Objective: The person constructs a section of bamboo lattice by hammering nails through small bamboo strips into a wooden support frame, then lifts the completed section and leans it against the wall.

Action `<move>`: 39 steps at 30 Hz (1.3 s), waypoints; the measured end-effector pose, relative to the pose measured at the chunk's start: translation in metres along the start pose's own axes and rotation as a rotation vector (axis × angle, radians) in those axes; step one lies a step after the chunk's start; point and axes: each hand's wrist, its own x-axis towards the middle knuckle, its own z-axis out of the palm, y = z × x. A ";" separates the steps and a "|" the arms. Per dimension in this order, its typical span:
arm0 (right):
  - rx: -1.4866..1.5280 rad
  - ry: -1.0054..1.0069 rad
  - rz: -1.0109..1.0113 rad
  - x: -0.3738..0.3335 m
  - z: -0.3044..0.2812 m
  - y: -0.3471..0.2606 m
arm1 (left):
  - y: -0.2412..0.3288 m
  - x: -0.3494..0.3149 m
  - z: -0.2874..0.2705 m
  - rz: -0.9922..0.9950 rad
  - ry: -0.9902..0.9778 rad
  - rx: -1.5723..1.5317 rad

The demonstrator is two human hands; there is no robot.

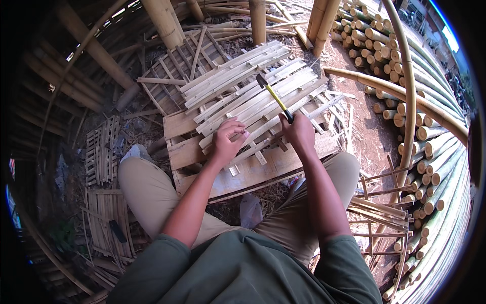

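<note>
Both forearms reach forward over the near edge of the plank bench (283,167), elbows bent, the left forearm (195,195) slanting inward and the right forearm (320,190) more upright. The left hand (227,142), above the near-left part of the bench, has its fingers partly curled with the thumb toward them; whether they pinch anything small cannot be told. The right hand (298,133), above the near-right part, is clenched around the black grip of a hammer (275,97); the yellow shaft slopes away toward the bench's far side, its dark head over the slats (228,76), though contact there cannot be judged. The slats, long, straight, pale and rough-sawn, lie across the bench in roughly parallel rows, overlapping too closely for a sure count. The bench itself consists of broad, flat, brown boards. Counted singly: two hands, one hammer, two bent knees in tan trousers (147,187) at the bench's near side, and one pale plastic bag (250,210) just below its near edge. Left of the bench lie two slatted wooden panels (101,152), one bearing a black oblong object (118,231). Right of the bench, round, smooth bamboo poles (440,177) are stacked with their cut ends toward it, too numerous to count.
</note>
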 end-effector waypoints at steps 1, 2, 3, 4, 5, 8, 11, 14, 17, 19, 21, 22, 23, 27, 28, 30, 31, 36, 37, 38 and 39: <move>0.019 0.048 0.015 0.004 0.001 0.004 | 0.000 0.002 -0.001 -0.007 0.024 0.003; 0.037 0.096 0.030 0.007 0.003 0.008 | 0.000 0.005 -0.001 -0.013 0.047 0.006; 0.037 0.085 0.028 0.003 -0.001 0.004 | 0.001 0.001 -0.002 -0.023 0.049 0.011; 0.002 0.071 0.040 -0.002 -0.007 0.002 | 0.001 -0.002 -0.003 -0.022 0.045 0.014; -0.034 0.056 0.051 -0.007 -0.013 -0.002 | 0.002 -0.005 -0.005 -0.021 0.041 0.017; -0.018 0.023 0.035 -0.009 -0.012 -0.004 | -0.002 -0.003 -0.015 -0.045 0.017 -0.016; -0.019 0.026 0.012 -0.010 -0.008 -0.002 | 0.006 -0.004 -0.030 -0.218 -0.006 -0.053; 0.027 -0.009 -0.011 -0.012 -0.006 0.000 | 0.034 -0.005 -0.046 -0.506 -0.036 0.046; 0.018 -0.083 -0.031 -0.018 -0.006 -0.006 | 0.037 -0.021 -0.055 -0.458 -0.044 0.119; -0.027 -0.095 -0.054 -0.021 -0.005 -0.009 | 0.036 -0.030 -0.058 -0.234 -0.035 0.119; -0.105 -0.008 -0.121 -0.024 -0.002 -0.009 | 0.040 -0.038 -0.063 -0.062 -0.051 0.249; -0.105 -0.009 -0.124 -0.024 -0.002 -0.009 | 0.043 -0.041 -0.064 -0.063 -0.048 0.251; -0.117 -0.007 -0.130 -0.023 -0.001 -0.008 | 0.047 -0.044 -0.065 -0.146 -0.084 0.249; -0.153 -0.035 -0.160 -0.033 -0.006 -0.015 | 0.061 -0.062 -0.072 -0.179 -0.260 0.344; -0.152 -0.034 -0.162 -0.034 -0.005 -0.015 | 0.073 -0.067 -0.074 -0.267 -0.316 0.397; -0.121 -0.077 -0.200 -0.040 -0.003 -0.017 | 0.076 -0.075 -0.070 -0.296 -0.383 0.456; -0.119 -0.076 -0.204 -0.044 -0.001 -0.018 | 0.076 -0.078 -0.069 -0.325 -0.451 0.514; 0.108 -0.154 -0.347 -0.067 0.017 -0.032 | 0.080 -0.078 -0.066 -0.407 -0.409 0.519; 0.075 -0.167 -0.368 -0.067 0.024 -0.031 | 0.080 -0.077 -0.065 -0.442 -0.399 0.511; 0.061 -0.178 -0.395 -0.067 0.028 -0.029 | 0.080 -0.075 -0.064 -0.477 -0.391 0.502; 0.055 -0.177 -0.394 -0.069 0.031 -0.030 | 0.080 -0.074 -0.066 -0.475 -0.390 0.496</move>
